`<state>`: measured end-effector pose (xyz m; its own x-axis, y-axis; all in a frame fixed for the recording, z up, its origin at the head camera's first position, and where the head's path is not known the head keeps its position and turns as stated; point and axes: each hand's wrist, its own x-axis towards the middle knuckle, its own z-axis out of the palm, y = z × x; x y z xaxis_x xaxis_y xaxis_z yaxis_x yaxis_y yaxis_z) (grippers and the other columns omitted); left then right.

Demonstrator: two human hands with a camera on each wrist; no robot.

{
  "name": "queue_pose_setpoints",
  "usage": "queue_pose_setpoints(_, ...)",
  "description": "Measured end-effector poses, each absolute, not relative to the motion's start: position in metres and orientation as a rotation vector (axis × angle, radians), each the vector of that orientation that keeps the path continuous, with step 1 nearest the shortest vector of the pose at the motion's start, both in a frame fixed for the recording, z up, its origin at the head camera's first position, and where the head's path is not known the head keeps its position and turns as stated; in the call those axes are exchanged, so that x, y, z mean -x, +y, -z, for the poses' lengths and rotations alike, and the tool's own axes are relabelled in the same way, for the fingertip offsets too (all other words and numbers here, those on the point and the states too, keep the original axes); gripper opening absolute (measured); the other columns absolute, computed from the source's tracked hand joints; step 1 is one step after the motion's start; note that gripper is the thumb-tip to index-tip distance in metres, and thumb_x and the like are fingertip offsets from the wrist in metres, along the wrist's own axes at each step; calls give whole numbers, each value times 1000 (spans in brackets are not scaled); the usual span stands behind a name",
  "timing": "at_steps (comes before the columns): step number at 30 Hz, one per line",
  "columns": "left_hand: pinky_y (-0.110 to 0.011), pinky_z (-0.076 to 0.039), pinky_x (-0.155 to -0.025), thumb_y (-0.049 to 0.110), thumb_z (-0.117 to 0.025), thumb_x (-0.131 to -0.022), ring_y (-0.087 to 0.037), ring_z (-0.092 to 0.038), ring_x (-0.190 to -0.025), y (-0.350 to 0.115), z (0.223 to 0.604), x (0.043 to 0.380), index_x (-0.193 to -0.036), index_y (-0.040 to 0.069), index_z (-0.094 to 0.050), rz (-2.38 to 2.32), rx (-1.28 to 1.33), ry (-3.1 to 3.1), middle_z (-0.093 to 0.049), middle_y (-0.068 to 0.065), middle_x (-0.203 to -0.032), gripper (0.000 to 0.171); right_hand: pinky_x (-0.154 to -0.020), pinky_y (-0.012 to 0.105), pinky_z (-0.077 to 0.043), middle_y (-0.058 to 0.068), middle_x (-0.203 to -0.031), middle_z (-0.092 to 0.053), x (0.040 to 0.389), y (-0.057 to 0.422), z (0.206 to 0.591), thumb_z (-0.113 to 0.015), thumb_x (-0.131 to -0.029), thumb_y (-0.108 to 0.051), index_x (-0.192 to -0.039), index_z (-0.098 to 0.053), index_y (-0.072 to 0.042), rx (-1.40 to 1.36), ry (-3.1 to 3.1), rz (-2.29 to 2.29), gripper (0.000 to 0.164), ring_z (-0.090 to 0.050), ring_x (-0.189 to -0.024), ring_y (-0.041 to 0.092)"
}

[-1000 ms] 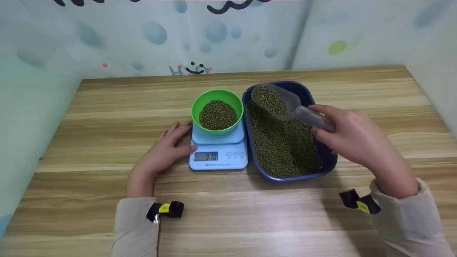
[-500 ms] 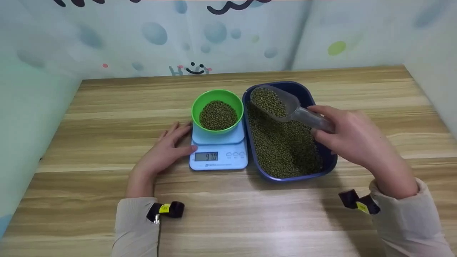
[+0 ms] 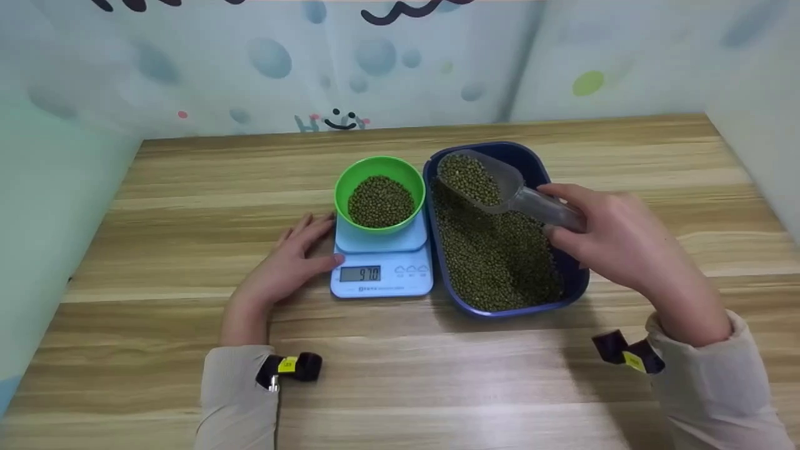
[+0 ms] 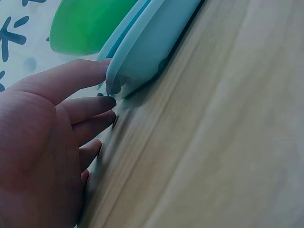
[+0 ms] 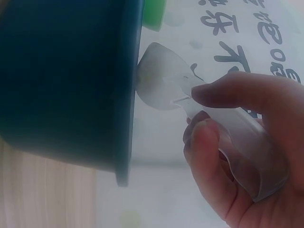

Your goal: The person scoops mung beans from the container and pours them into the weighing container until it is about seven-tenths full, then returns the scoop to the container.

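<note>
My right hand (image 3: 615,234) grips the handle of a clear plastic scoop (image 3: 509,178), its bowl loaded with small greenish-brown beans (image 3: 469,177). The scoop hangs over the blue tub (image 3: 481,311), which holds more of the beans. In the right wrist view the fingers and thumb wrap the scoop's handle (image 5: 242,137). My left hand (image 3: 281,269) rests at the left side of a light blue kitchen scale (image 3: 382,287), thumb on its edge beside the display, which reads 97.0. A green bowl (image 3: 350,169) with beans in its bottom stands on the scale's platform.
The tub stands right beside the scale on a wood-grain table (image 3: 400,387). A white patterned backdrop (image 3: 437,69) rises behind the table's far edge. Both sleeves carry a black wrist camera (image 3: 306,367).
</note>
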<state>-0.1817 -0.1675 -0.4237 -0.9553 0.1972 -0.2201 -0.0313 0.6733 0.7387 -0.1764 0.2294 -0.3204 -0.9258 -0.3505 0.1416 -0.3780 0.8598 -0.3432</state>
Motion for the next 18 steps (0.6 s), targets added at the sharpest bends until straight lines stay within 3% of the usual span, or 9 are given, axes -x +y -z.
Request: queue_pose_setpoints(18,-60,8,-108,56,-59,-81,-30,10,-141,-168,426,182,-144,34,-27,-1161,-123,2603,-14,10,-154,74,-37,26,-33,0,-56,-48,177,228,322,-58,-80,-14,-123,-58,-14,-604,-2953,-556,43,-38,-44,11)
